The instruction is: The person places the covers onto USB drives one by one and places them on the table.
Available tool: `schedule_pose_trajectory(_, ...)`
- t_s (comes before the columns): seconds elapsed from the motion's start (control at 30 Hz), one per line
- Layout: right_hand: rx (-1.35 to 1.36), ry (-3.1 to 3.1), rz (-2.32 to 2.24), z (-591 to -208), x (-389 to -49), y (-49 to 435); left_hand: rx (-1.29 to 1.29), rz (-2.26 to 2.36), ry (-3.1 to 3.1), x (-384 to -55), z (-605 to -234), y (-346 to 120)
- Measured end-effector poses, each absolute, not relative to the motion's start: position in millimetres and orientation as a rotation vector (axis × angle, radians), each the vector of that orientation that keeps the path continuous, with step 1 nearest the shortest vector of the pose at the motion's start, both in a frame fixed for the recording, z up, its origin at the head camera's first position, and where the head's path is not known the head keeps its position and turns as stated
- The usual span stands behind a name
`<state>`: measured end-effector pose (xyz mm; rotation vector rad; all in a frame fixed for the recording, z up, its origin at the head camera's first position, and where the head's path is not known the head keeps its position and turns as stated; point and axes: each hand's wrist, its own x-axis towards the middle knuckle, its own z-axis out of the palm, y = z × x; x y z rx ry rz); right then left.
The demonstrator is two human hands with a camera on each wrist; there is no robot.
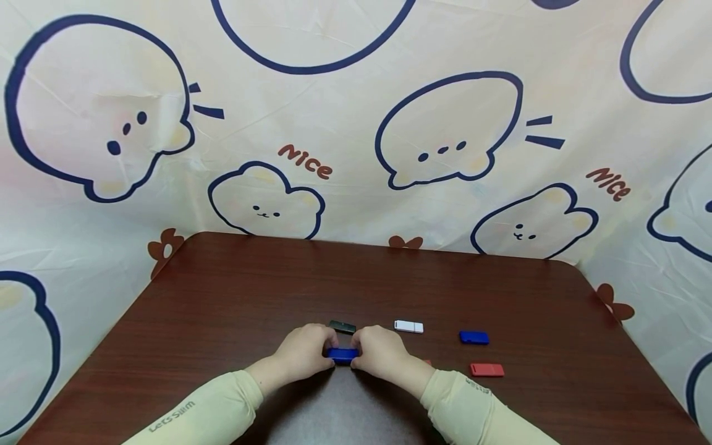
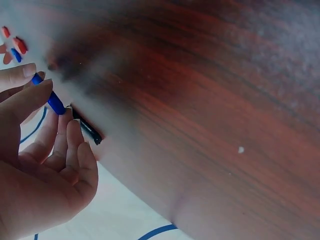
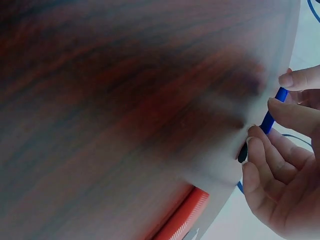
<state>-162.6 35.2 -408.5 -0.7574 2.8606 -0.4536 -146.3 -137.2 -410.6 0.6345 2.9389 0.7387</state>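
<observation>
Both hands meet over the front middle of the table around one blue USB stick [image 1: 342,355]. My left hand [image 1: 303,352] pinches its left end between thumb and fingers. The right hand [image 1: 384,353] pinches the other end, so the stick lies crosswise between them. In the left wrist view the blue stick [image 2: 56,103] shows between the fingertips, and the right wrist view shows it [image 3: 268,120] close over the table. Just beyond the hands lies a black USB stick [image 1: 342,327], its near side partly overlapped by the fingers.
A white USB stick [image 1: 408,326] lies right of the black one. Farther right are another blue stick [image 1: 474,337] and a red one [image 1: 487,369]. A second red stick [image 3: 179,216] is mostly hidden behind the right wrist. Printed cloth [image 1: 356,123] surrounds the brown table [image 1: 267,278].
</observation>
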Motion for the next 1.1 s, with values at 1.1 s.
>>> schedule_pose_trajectory(1.1, -0.783, 2.912, -0.352, -412.2, -159.2, 30.2, 0.607, 0.775, 2.906, -146.3, -419.5, -143.4)
